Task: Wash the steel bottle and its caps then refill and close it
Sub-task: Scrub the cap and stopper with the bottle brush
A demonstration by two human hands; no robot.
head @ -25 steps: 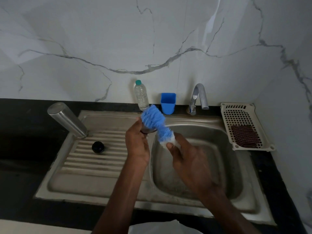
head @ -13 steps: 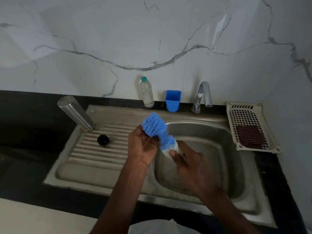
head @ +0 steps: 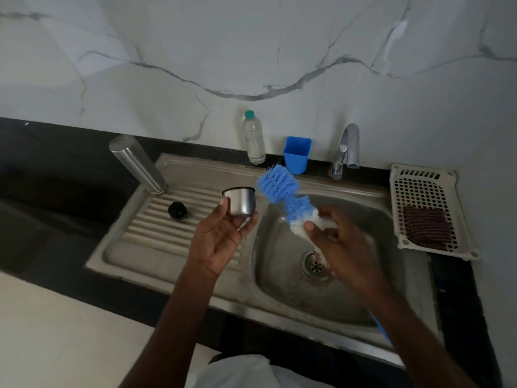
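My left hand [head: 221,236] holds the steel cup-shaped cap [head: 240,201] over the drainboard, its open mouth tilted up and away. My right hand [head: 340,245] grips a bottle brush [head: 285,196] with blue and white bristles over the basin; the bristle head sits just right of the cap, outside it. The steel bottle [head: 137,163] stands upside down at the drainboard's back left corner. A small black inner cap [head: 177,210] lies on the drainboard ridges.
The steel sink [head: 363,312] has a drain [head: 316,265] under my right hand and a tap [head: 345,149] at the back. A plastic water bottle [head: 254,138] and blue cup [head: 297,154] stand by the wall. A white basket [head: 397,191] holding a scrubber [head: 428,229] sits at right.
The brush head has come out of the steel cap, and my left hand has turned palm up, so the cap now shows beside the bristles. The view has shifted closer and lower.
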